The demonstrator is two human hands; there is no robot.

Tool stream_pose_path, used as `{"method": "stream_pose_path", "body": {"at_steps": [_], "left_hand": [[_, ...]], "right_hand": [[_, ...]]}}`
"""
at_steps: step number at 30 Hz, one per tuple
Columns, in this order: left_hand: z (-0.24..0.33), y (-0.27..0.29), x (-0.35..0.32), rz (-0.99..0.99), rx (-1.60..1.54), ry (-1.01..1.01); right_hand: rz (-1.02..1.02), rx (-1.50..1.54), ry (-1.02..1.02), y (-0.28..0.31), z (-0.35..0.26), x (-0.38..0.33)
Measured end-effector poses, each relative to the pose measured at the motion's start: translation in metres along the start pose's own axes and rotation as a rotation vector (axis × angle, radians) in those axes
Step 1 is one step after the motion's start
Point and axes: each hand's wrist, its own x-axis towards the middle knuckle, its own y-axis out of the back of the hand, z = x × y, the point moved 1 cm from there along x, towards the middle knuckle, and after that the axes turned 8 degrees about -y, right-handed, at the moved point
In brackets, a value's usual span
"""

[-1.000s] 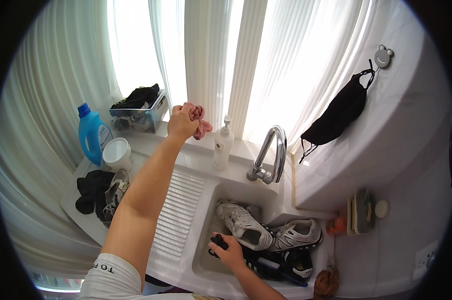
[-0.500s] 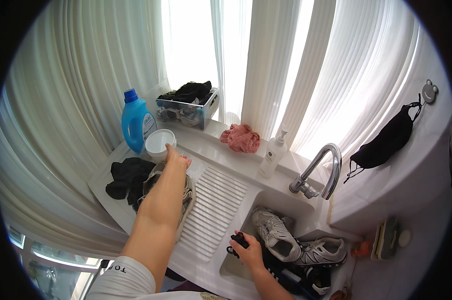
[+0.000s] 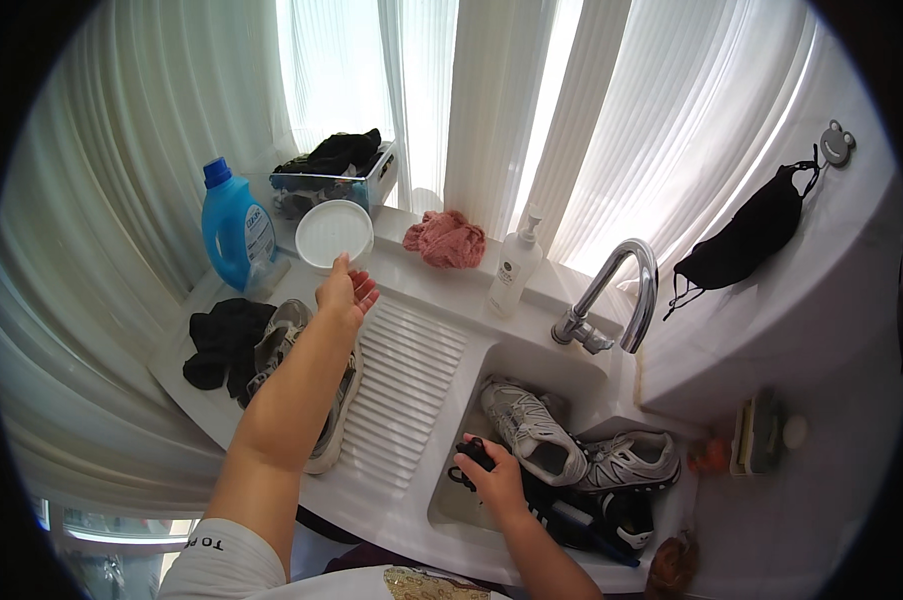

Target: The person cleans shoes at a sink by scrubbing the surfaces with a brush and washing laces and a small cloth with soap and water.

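Observation:
My left hand (image 3: 348, 292) reaches out over the drainboard, thumb on the rim of a round white tub (image 3: 333, 232) that it holds up. Under that forearm stand grey shoes (image 3: 283, 330), partly hidden by the arm, beside a black cloth (image 3: 219, 340). At the left rim of the sink (image 3: 486, 362), my right hand (image 3: 496, 478) is closed on a small black thing (image 3: 476, 455) with a thin loop hanging from it; its kind cannot be made out. Just right of this hand, grey-white sneakers (image 3: 531, 425) and a black shoe with white stripes (image 3: 626, 520) lie in the sink.
A blue detergent bottle (image 3: 233, 230) and a clear bin of dark clothes (image 3: 331, 165) stand at the back left. A pink cloth (image 3: 445, 240), a white pump bottle (image 3: 516, 265) and a chrome faucet (image 3: 621, 290) line the back. A black mask (image 3: 746, 235) hangs right.
My left hand has raised the white tub away from beside the blue bottle and tipped it. The right hand stays at the sink. The whole view has shifted slightly.

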Motion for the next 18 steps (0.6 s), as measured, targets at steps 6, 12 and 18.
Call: {"method": "stream_pose_path", "body": {"at_steps": [6, 12, 18], "left_hand": [[-0.060, 0.026, -0.136, -0.305, 0.309, 0.204], [-0.090, 0.062, -0.171, -0.313, 0.487, 0.240], [-0.080, 0.073, -0.194, -0.634, 1.049, -0.647]], "right_hand": [[0.052, 0.316, -0.081, 0.019, -0.012, 0.007], [0.020, 0.189, -0.055, 0.018, -0.020, 0.027], [0.081, 0.187, 0.045, 0.002, -0.023, 0.032]]}}
